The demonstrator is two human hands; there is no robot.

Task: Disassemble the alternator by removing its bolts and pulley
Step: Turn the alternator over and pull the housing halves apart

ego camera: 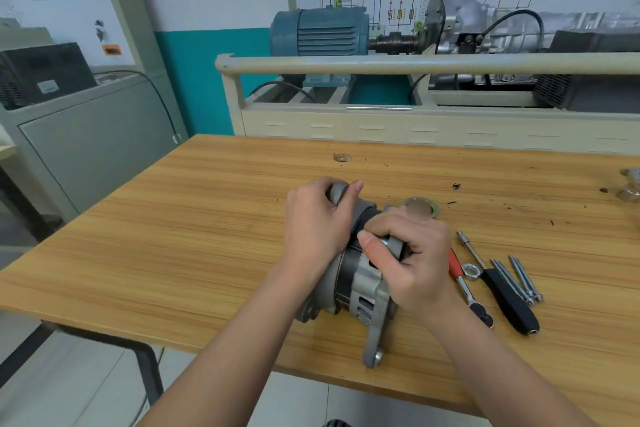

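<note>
The grey alternator (360, 284) lies on its side on the wooden table (173, 236), near the front edge. My left hand (315, 229) grips its far end, thumb and fingers curled over a grey lug. My right hand (412, 260) curls round the alternator's right side, thumb pressed on the housing rim. Several long silver bolts (519, 279) lie together to the right. A loose nut (471, 270) sits beside them. A round pulley-like part (420, 208) rests just behind my right hand, partly blurred.
A red-handled ratchet (467, 291) and a black-handled driver (502, 295) lie right of the alternator. A metal part (628, 184) sits at the table's far right edge. Behind the table stands a beige training bench (381, 125) with a blue motor (318, 33).
</note>
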